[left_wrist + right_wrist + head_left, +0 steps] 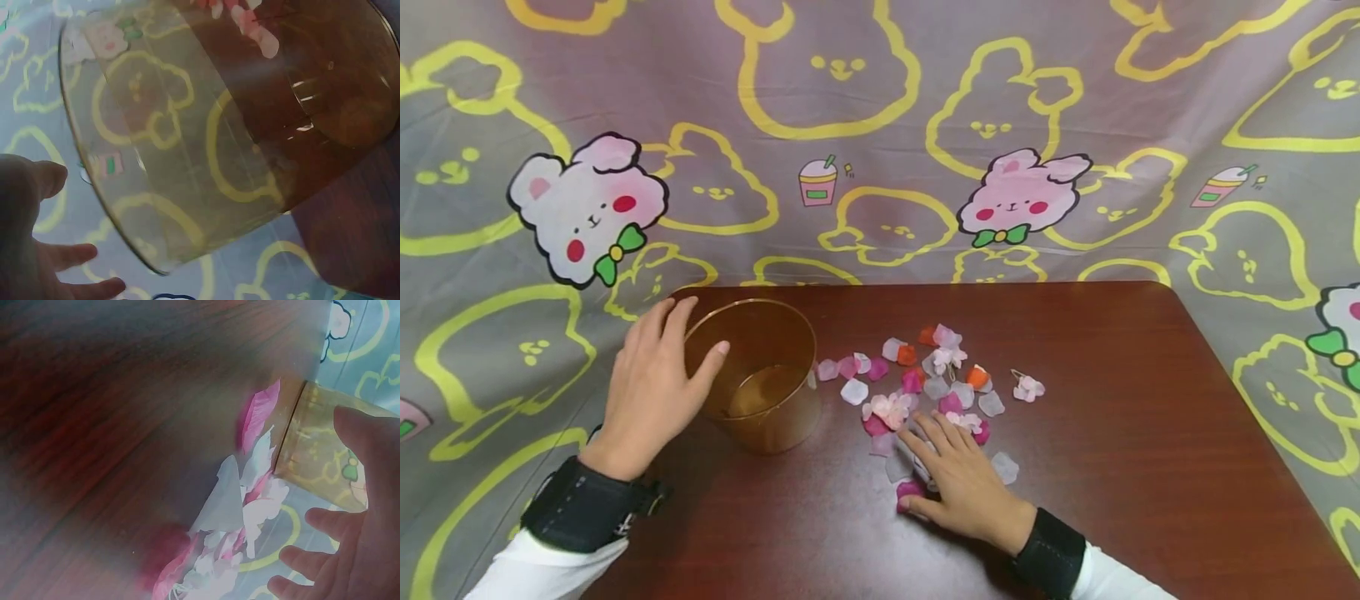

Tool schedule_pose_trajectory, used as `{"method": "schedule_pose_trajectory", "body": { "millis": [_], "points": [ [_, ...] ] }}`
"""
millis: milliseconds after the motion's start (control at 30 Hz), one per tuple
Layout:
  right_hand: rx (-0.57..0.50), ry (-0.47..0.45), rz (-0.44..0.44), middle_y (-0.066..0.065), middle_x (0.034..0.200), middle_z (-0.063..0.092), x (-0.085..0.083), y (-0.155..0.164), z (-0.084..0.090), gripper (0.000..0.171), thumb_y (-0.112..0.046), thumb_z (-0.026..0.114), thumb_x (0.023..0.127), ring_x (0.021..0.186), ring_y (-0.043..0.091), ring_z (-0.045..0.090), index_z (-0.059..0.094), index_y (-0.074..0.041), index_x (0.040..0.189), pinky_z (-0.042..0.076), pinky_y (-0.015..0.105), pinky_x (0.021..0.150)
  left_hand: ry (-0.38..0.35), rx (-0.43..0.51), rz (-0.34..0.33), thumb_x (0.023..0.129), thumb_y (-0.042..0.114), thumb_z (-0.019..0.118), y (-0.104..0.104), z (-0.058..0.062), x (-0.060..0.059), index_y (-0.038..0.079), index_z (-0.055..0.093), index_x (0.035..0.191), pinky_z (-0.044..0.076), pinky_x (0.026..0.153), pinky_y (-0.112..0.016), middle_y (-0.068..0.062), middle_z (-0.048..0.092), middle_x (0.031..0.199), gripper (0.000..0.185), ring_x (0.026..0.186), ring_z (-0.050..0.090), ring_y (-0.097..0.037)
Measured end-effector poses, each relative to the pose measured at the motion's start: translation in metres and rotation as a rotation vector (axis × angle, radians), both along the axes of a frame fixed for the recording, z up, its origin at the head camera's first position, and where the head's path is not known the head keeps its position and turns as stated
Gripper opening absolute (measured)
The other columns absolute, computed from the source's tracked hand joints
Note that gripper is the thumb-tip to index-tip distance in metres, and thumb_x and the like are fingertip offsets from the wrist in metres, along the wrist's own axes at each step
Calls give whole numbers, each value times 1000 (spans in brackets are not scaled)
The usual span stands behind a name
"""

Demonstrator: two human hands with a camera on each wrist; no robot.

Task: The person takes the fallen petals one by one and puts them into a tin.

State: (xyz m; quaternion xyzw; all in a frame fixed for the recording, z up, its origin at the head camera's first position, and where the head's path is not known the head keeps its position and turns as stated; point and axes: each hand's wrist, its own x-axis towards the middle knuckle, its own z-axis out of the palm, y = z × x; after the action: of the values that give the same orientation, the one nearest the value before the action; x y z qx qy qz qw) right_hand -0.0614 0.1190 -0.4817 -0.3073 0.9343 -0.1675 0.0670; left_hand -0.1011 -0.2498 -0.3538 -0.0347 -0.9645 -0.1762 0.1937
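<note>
A clear amber plastic bucket [790, 421] stands upright on the table's left part, with nothing visible inside. My left hand [651, 387] hovers at its left rim, thumb and fingers spread; in the left wrist view the fingers [69, 255] are apart from the rim. Loose artificial petals in pink, white and orange, such as a white petal [853, 392], lie scattered right of the bucket, among small pale pink flowers [889, 408]. Over the near side of this scatter my right hand [966, 483] reaches palm down, fingers extended, its thumb beside a magenta petal [908, 493].
The dark red-brown wooden table [1135, 400] extends to the right of the petals. One pale pink flower [1028, 388] lies apart at the scatter's right. A grey curtain [880, 242] with yellow cartoon outlines surrounds the table at the back and sides.
</note>
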Motion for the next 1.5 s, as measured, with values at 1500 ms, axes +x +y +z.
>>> {"method": "schedule_pose_trajectory", "body": {
  "millis": [1500],
  "points": [
    [-103, 179, -207, 7, 111, 74, -25, 41, -6, 50, -41, 80, 85, 100, 23, 68, 70, -9, 123, 58, 43, 89, -373, 209, 215, 110, 21, 26, -9, -26, -30, 9, 47, 144, 45, 77, -59, -26, 66, 128, 42, 109, 61, -53]
  ]
}}
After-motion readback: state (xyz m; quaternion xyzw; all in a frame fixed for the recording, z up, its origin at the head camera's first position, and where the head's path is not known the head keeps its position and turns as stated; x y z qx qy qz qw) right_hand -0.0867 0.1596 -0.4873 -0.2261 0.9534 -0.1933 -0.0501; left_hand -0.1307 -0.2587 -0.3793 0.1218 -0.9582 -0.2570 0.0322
